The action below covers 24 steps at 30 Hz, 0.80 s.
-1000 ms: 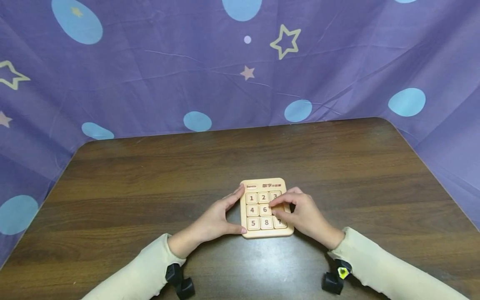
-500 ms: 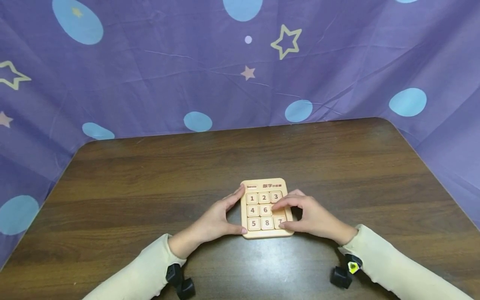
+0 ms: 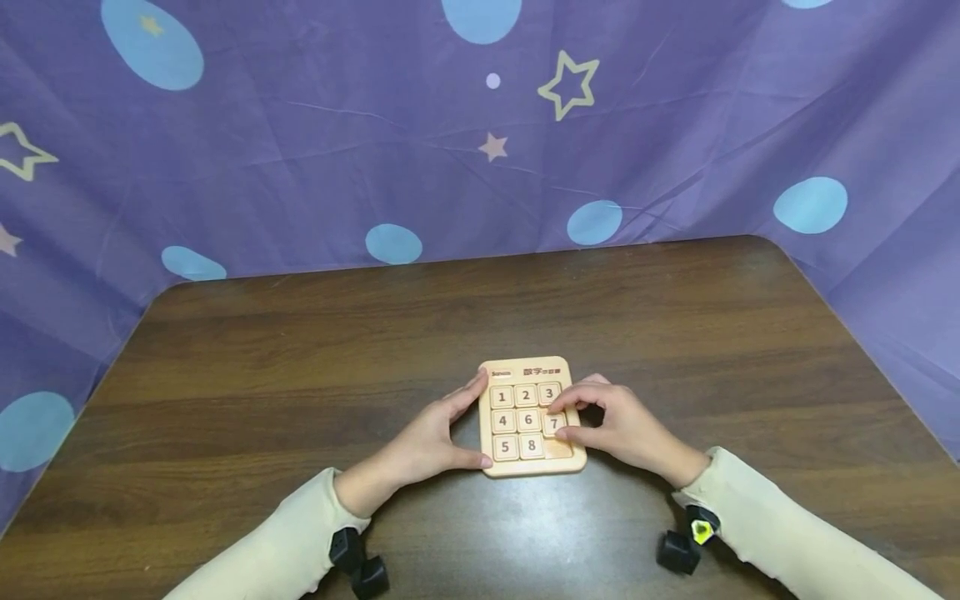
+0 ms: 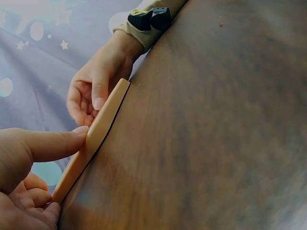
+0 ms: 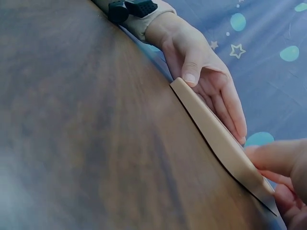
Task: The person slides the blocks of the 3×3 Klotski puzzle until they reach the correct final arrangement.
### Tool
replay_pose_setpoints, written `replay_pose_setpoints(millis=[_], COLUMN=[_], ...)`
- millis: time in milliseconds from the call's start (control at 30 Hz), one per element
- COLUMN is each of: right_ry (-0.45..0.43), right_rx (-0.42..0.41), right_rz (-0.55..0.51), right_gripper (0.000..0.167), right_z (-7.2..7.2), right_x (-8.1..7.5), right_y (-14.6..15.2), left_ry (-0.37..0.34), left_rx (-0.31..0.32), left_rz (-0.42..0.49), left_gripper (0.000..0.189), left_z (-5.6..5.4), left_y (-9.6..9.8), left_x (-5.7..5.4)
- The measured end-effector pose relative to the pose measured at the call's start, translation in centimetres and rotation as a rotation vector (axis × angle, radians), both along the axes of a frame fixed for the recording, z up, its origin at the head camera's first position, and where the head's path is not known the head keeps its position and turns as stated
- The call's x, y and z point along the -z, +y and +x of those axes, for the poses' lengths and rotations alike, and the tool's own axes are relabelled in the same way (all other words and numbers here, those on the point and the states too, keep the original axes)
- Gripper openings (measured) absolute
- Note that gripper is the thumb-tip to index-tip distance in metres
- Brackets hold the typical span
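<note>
A light wooden number slide puzzle (image 3: 525,470) lies flat on the table in the head view, its numbered square tiles set in rows. My left hand (image 3: 426,440) holds its left side, thumb at the near corner and fingers at the far one. Over the right column, my right hand (image 3: 632,435) has its thumb and index finger at the two ends of the 7 tile (image 3: 554,424). That tile sits in the middle row beside the 6, with a bare slot below it. Both wrist views see the puzzle edge-on, so its tiles are hidden there.
The dark wood-grain table (image 3: 360,333) stretches around the puzzle on all sides. A purple cloth (image 3: 315,167) with stars and blue ovals hangs behind it. Each sleeve carries a black wrist camera (image 3: 678,550).
The 7 tile has slid from the bottom right slot up to the middle right slot, with my right thumb and index finger at it. My left hand stays in place.
</note>
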State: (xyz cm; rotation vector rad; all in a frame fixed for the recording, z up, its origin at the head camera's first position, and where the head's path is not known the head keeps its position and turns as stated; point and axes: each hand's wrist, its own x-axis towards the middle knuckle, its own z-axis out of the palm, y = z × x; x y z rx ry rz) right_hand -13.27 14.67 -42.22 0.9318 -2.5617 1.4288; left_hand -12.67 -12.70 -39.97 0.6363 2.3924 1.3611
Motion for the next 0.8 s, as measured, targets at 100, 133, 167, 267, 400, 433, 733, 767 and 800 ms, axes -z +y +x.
replay_pose_setpoints(millis=[100, 133, 167, 267, 400, 433, 733, 767, 800], right_ry=[-0.031, -0.038, -0.043, -0.055, -0.071, -0.078, -0.090, -0.094, -0.101], right_rx=[0.056, 0.070, 0.083, 0.109, 0.136, 0.143, 0.160, 0.161, 0.162], right_rz=[0.012, 0.014, 0.015, 0.011, -0.021, -0.032, -0.085, -0.089, -0.092], right_gripper=[0.025, 0.024, 0.024, 0.024, 0.024, 0.024, 0.026, 0.026, 0.027], right_z=[0.1, 0.1, 0.1, 0.2, 0.5, 0.7, 3.0, 3.1, 3.2], right_x=[0.0, 0.0, 0.0, 0.0, 0.0, 0.0, -0.1, -0.1, -0.1], right_y=[-0.2, -0.3, -0.3, -0.4, -0.7, -0.9, -3.0, -3.2, -3.4], left_ry=[-0.005, -0.006, -0.007, -0.006, 0.011, 0.015, 0.023, 0.022, 0.021], left_rx=[0.002, 0.003, 0.003, 0.004, 0.006, 0.005, 0.011, 0.011, 0.011], left_rz=[0.004, 0.006, 0.007, 0.006, -0.003, -0.006, 0.002, 0.002, 0.001], left_gripper=[0.100, 0.100, 0.100, 0.100, 0.100, 0.100, 0.099, 0.099, 0.099], left_z=[0.0, 0.0, 0.0, 0.0, 0.1, 0.1, 0.1, 0.1, 0.1], left_y=[0.0, 0.0, 0.0, 0.0, 0.0, 0.0, 0.0, 0.0, 0.0], left_x=[0.1, 0.1, 0.1, 0.0, -0.1, -0.1, -0.2, -0.2, -0.2])
